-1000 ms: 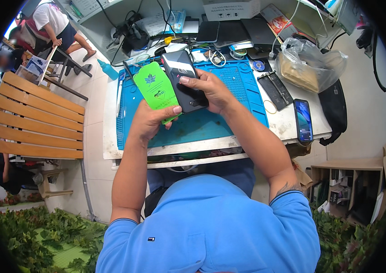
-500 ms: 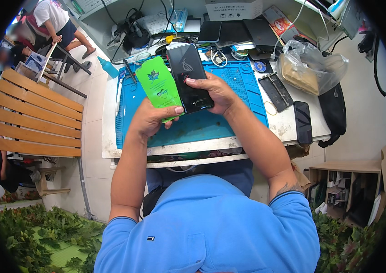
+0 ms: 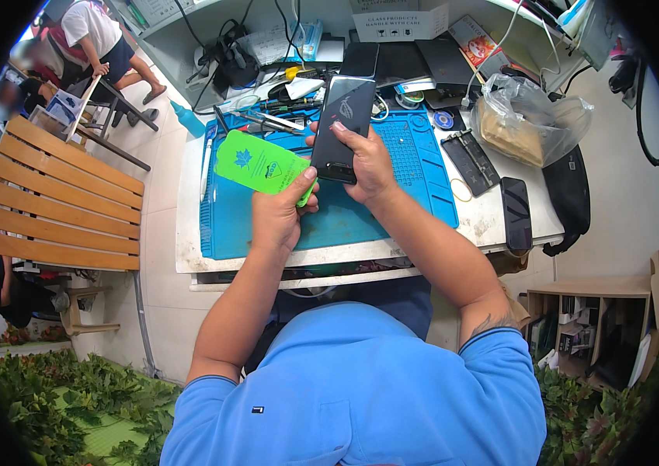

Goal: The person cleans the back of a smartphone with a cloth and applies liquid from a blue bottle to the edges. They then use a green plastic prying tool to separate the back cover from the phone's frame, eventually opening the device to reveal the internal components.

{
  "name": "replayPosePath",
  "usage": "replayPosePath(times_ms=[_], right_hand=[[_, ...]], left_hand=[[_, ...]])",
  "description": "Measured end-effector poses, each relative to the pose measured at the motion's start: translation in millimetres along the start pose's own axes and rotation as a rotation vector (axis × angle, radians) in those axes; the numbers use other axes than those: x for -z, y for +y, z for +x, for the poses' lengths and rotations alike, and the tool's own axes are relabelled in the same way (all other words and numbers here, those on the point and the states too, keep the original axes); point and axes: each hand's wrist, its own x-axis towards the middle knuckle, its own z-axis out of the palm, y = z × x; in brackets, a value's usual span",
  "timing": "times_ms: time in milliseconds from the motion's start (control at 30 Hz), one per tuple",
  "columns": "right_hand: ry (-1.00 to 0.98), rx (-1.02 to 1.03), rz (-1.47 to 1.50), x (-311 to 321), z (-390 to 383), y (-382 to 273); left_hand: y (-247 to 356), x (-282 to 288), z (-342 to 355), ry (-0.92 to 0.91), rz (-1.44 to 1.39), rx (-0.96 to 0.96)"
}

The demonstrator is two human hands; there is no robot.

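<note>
My left hand [image 3: 283,208] pinches the lower right corner of a flat, bright green, phone-shaped card [image 3: 245,165], thumb on top. A dark leaf and a badge are printed on it, and it tilts toward the left. Beside it, my right hand [image 3: 368,159] grips a black smartphone [image 3: 349,105] with its glossy back facing up and its camera block at the near end. The phone stands nearly upright in view, close to the card's right end. Both are held above a blue silicone work mat [image 3: 337,221].
Tools and cables crowd the mat's far edge. On the right lie a black phone-sized part [image 3: 471,161], another dark phone [image 3: 516,213] and a clear plastic bag [image 3: 523,124] around a brown package. A slatted wooden bench [image 3: 65,198] stands left; other people are beyond it.
The green card has swung counterclockwise, from nearly upright to lying leftward. My left hand has turned with it. The phone has shifted slightly right and now leans the other way.
</note>
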Motion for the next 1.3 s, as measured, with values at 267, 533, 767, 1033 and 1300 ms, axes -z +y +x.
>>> replayPosePath(times_ms=[267, 533, 767, 1033, 1300], right_hand=[[-0.168, -0.177, 0.061, 4, 2, -18], [-0.109, -0.038, 0.017, 0, 0, -10], [0.022, 0.112, 0.041, -2, 0, 4], [-0.235, -0.165, 0.147, 11, 6, -28], [-0.127, -0.043, 0.121, 0, 0, -18]], left_hand=[[26, 20, 11, -0.277, 0.169, -0.007], [15, 17, 11, -0.226, 0.136, -0.004], [-15, -1, 8, -0.030, 0.006, -0.069], [17, 9, 8, -0.248, 0.147, -0.087], [26, 8, 13, -0.295, 0.130, -0.041]])
